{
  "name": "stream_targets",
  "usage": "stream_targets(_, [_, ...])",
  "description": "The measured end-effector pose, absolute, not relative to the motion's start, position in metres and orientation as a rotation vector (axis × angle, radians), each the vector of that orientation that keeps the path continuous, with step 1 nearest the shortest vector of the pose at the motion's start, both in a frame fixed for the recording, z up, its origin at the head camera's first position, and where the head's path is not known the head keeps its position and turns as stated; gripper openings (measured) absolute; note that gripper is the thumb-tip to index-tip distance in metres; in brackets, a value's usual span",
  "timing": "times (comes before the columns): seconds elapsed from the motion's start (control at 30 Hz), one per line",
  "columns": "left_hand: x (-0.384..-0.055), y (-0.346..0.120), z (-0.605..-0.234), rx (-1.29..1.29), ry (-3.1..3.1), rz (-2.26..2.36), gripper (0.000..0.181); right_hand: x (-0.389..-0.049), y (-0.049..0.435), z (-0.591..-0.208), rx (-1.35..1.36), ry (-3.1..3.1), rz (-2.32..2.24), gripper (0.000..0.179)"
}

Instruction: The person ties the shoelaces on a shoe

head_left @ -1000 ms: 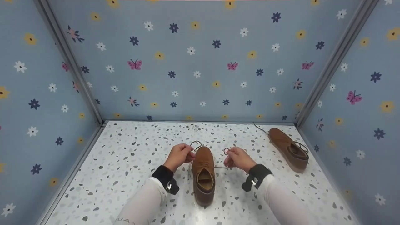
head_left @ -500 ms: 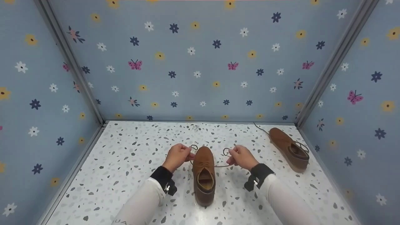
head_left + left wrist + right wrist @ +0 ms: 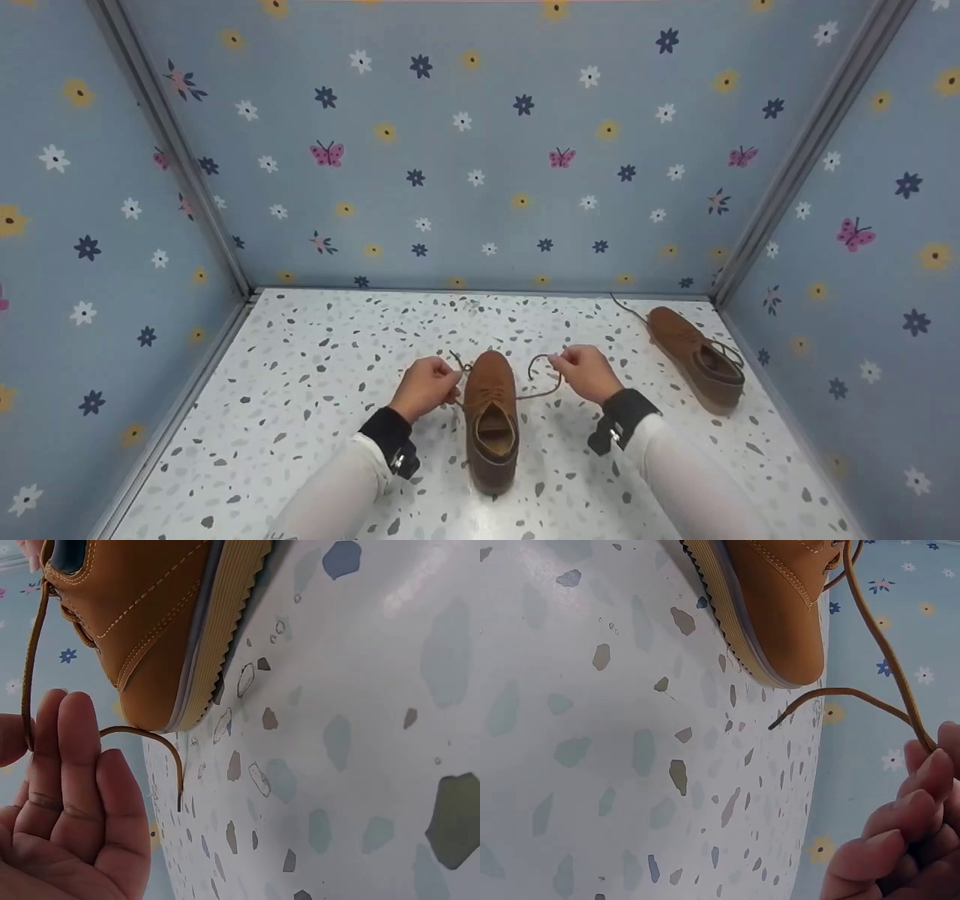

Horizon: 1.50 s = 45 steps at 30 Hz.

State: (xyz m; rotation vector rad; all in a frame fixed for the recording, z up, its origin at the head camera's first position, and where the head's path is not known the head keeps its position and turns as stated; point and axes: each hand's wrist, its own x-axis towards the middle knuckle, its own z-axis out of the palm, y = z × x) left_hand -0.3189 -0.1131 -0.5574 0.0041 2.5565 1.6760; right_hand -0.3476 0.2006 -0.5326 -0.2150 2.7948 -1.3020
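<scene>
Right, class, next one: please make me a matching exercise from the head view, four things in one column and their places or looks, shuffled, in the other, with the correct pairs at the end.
Column one
1. Near shoe
2. Far shoe
3. Floor
4. Back wall

Column two
A. Blue, with a flower and butterfly pattern
B. Between the left hand and the right hand
C. White, with scattered speckles
D. Farther to the right than both hands

Right pairs: 1-B, 2-D, 3-C, 4-A
</scene>
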Motion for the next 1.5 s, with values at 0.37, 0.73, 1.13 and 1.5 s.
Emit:
stream_targets(0.37, [-0.315, -0.113, -0.561, 0.044, 2.546, 1.627, 0.014, -0.351, 0.194, -0.518, -0.234, 2.761, -1.22, 0.028])
stream_targets(0.73, [-0.314, -0.115, -0.568, 0.168, 2.615, 1.533, 0.016, -0.36, 0.17, -0.499, -0.324, 2.833, -1.183, 0.025])
stream_targets(1.13, [-0.314, -0.109, -0.57, 0.125, 2.642, 1.556, 0.008, -0.359, 0.109, -0.482, -0.631, 2.863, -1.013, 0.022])
stream_targets(1.5, [-0.312, -0.111, -0.571, 0.117, 2.673, 1.577, 0.031, -0.364, 0.143, -0.493, -0.601, 2.89, -0.984, 0.019])
